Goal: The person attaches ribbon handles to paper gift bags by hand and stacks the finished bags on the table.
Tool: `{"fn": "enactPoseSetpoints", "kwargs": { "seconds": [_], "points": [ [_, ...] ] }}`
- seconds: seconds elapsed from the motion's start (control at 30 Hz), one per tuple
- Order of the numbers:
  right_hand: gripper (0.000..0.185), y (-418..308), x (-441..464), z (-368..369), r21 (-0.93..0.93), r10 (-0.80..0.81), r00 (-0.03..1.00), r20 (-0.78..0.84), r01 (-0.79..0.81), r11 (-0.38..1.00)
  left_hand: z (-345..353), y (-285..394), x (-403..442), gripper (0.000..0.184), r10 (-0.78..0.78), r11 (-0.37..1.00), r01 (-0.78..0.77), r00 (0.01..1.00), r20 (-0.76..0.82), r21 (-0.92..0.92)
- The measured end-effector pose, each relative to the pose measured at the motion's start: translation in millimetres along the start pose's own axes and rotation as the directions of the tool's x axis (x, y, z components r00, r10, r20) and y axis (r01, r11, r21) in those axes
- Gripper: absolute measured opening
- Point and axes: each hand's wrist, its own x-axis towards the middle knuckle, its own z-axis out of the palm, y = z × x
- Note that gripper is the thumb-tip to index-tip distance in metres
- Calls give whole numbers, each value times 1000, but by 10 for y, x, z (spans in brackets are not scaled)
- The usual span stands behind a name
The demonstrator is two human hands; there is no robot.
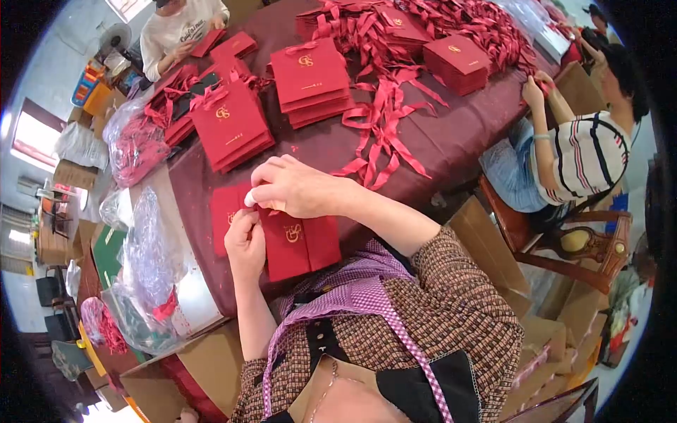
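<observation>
Red folded cards or bags (pixel 288 247) with gold lettering lie at the near edge of the table, under my hands. My right hand (pixel 293 187) is over their far edge, thumb and fingers pinched together; a small white thing (pixel 249 199) shows at its fingertips. Just beside it, my left hand (pixel 245 243) has its fingers curled closed at the same spot. What the left fingers hold is hidden. Beyond my hands stand stacks of red bags (pixel 229 127) and another stack (pixel 310 77) with gold print and ribbons.
Loose red ribbons (pixel 384 134) trail across the dark red tablecloth (pixel 451 141) from a large pile at the back. Another red stack (pixel 457 63) is at the back right. One person (pixel 176 35) works across the table, another (pixel 582 155) sits at the right. Clear plastic bags (pixel 148 247) lie left.
</observation>
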Motion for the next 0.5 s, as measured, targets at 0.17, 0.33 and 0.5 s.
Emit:
{"fn": "enactPoseSetpoints", "kwargs": {
  "seconds": [0.17, 0.33, 0.5],
  "points": [
    [18, 113, 40, 48, 152, -67, 997, 25, 62, 986, 11, -9, -9, 9, -103, 985, 100, 995, -14, -142],
    [16, 145, 45, 41, 200, -86, 995, 41, 76, 977, 6, -95, -39, 7, -171, 958, 161, 985, -23, -236],
    [14, 133, 44, -9, 224, -99, 990, 98, 75, 972, -13, 94, -35, 8, -369, 828, 288, 926, -81, -481]
  ]
}}
